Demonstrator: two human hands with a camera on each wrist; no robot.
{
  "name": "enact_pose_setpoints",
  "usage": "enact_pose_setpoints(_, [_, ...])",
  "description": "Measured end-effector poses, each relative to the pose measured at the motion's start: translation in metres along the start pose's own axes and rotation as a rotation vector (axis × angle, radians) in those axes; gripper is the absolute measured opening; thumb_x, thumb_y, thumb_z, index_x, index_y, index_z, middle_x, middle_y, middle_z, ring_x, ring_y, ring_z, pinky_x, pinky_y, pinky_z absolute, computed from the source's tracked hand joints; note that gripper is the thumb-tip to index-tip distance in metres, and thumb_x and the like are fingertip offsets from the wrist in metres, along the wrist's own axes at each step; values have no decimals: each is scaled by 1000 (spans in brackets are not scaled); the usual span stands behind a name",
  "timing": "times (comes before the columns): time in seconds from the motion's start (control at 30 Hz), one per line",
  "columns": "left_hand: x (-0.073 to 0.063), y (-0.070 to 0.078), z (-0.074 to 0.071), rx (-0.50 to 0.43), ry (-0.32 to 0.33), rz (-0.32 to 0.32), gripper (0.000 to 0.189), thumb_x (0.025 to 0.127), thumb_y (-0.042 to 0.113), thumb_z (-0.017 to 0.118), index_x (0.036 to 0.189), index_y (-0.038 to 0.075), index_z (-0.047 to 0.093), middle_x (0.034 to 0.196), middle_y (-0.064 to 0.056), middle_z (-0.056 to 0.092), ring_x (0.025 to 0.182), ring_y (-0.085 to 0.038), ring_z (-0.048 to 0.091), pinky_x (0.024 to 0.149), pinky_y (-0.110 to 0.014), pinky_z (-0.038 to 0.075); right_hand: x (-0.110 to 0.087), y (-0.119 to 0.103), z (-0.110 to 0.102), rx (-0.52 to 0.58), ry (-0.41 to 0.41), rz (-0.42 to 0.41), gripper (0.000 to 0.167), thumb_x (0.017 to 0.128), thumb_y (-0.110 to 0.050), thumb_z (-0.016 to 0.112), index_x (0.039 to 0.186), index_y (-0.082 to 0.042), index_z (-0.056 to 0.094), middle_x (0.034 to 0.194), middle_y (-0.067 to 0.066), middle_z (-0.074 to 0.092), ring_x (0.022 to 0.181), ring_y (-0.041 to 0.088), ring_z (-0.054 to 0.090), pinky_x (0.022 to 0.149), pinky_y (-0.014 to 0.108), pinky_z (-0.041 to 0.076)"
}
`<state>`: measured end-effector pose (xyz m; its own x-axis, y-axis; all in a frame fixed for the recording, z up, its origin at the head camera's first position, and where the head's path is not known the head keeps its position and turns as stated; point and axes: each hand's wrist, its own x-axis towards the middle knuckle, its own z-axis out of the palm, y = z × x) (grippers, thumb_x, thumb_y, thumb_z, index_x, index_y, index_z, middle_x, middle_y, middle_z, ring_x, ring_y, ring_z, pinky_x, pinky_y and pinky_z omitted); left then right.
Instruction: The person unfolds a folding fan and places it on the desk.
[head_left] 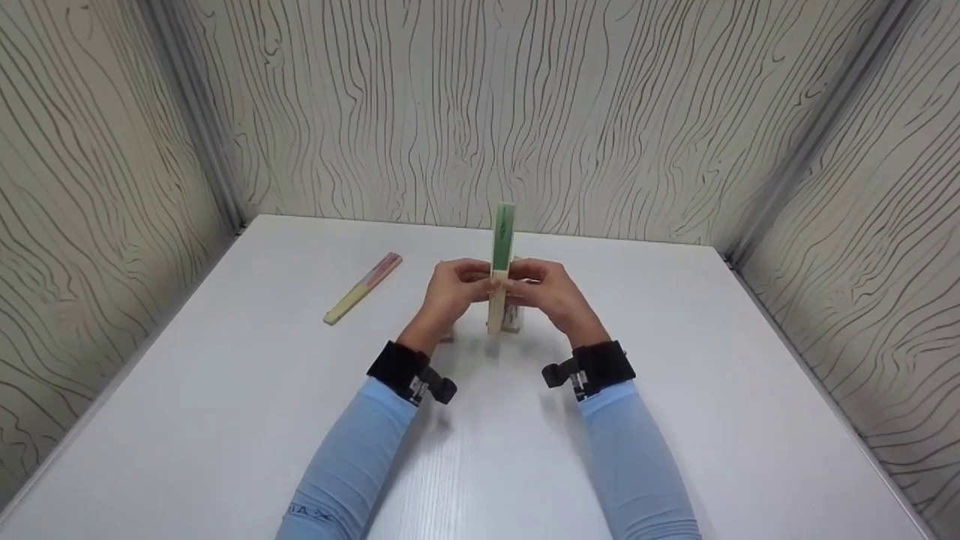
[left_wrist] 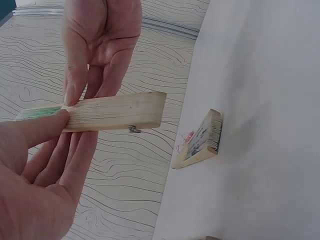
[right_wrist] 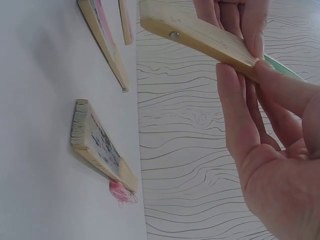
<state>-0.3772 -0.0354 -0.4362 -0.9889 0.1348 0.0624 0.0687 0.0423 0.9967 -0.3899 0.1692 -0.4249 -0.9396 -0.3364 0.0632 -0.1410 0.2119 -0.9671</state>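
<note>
A folded hand fan (head_left: 503, 240), green at the top with pale wooden sticks below, stands nearly upright above the table. My left hand (head_left: 448, 289) pinches it from the left between thumb and fingers. From the other side my right hand (head_left: 551, 292) pinches the same fan near its middle. A metal rivet (left_wrist: 134, 129) shows near the fan's bare wooden end in the left wrist view. Below and behind it lies another folded fan (right_wrist: 100, 142) with a dark floral pattern and a pink tassel (right_wrist: 121, 192), mostly hidden in the head view.
A pink and pale wooden folded fan (head_left: 364, 289) lies on the white table (head_left: 480, 465), left of my hands. The end of one more fan (head_left: 448, 337) peeks out beside my left wrist. Wood-patterned panels (head_left: 450, 112) enclose the table at the back and sides.
</note>
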Motion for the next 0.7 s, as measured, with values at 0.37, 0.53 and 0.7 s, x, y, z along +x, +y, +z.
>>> enact_pose_setpoints(0.37, [-1, 1, 0, 8, 14, 0, 36, 102, 19, 79, 136, 10, 76, 134, -11, 78, 124, -26, 77, 108, -38, 65, -1, -4, 2, 50, 77, 1, 33, 101, -13, 78, 132, -4, 76, 122, 10, 77, 110, 19, 80, 111, 51, 63])
enact_pose_setpoints(0.53, [-2, -1, 1, 3, 42, 25, 31, 102, 18, 78, 132, 11, 78, 130, -10, 80, 121, -25, 78, 106, -38, 66, -1, -5, 3, 54, 83, -34, 34, 100, -11, 80, 131, 0, 76, 118, 9, 79, 103, 17, 81, 107, 51, 65])
enact_pose_setpoints(0.7, [-3, -3, 2, 2, 33, 57, 29, 103, 14, 76, 131, 8, 78, 128, -13, 80, 119, -26, 78, 105, -37, 66, -2, -4, 3, 82, 88, -34, 33, 99, -9, 80, 129, 3, 75, 109, 2, 81, 94, 12, 80, 106, 55, 64])
